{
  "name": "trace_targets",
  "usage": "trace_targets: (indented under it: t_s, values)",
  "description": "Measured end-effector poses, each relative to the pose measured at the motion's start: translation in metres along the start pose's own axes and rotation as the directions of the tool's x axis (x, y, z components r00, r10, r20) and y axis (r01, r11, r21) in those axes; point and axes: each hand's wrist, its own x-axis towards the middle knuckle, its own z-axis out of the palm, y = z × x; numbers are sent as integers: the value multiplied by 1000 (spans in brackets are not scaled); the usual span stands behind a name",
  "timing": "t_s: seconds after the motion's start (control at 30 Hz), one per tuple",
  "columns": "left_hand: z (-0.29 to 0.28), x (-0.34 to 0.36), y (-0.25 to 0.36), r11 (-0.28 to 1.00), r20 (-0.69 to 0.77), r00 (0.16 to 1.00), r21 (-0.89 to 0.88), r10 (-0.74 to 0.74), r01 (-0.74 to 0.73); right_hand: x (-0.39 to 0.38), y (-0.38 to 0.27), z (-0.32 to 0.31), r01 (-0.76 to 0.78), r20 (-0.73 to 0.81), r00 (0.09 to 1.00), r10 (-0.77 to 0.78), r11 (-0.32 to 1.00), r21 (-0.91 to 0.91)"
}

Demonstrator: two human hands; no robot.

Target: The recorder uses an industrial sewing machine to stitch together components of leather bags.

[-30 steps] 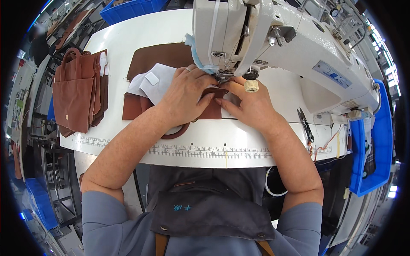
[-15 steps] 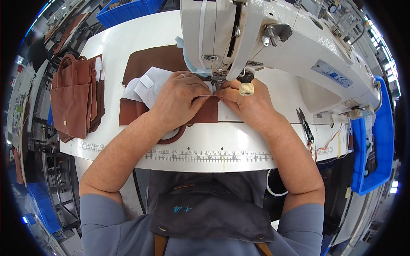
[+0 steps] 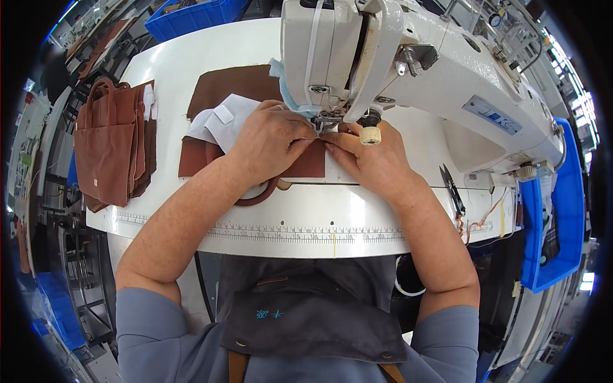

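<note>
My left hand (image 3: pixel 271 143) pinches the edge of a reddish-brown leather piece with white lining (image 3: pixel 212 124) just below the sewing machine's presser foot (image 3: pixel 324 123). My right hand (image 3: pixel 373 159) grips the same edge from the right, its fingertips close to the needle area and partly hidden by a cream knob (image 3: pixel 370 135). A curved brown handle (image 3: pixel 255 202) pokes out below my left hand and wrist. Behind the work lies a darker brown piece (image 3: pixel 220 83); light blue material (image 3: pixel 281 86) hangs beside the machine head.
Stacked brown handled pieces (image 3: pixel 105 156) lie at the left of the white table (image 3: pixel 159 64). The machine's arm (image 3: pixel 434 96) spans the right. Black snips (image 3: pixel 452 188) and loose threads lie beside my right forearm. Blue crates stand behind (image 3: pixel 179 22) and right (image 3: pixel 530 274).
Both hands have shifted slightly at the presser foot. The brown folded edge that showed between my fingers a second ago now appears as a thin pale edge.
</note>
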Motion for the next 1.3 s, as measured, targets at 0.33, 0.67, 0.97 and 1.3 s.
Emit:
trace_targets:
  t_s: [0.33,0.67,0.97,1.3]
  values:
    - [-4,5,-1,999,-53,998,32,28,-26,-6,18,5,-149,-15,987,162,936,318]
    - [-2,4,-3,998,-73,997,44,40,-37,-12,19,-5,-335,109,897,427,500,799]
    - [-3,5,-2,999,-67,997,38,41,-38,-2,8,-14,-339,40,868,495,531,777]
    - [-4,6,-1,997,-80,995,53,56,-52,-2,8,-11,-338,14,857,514,541,770]
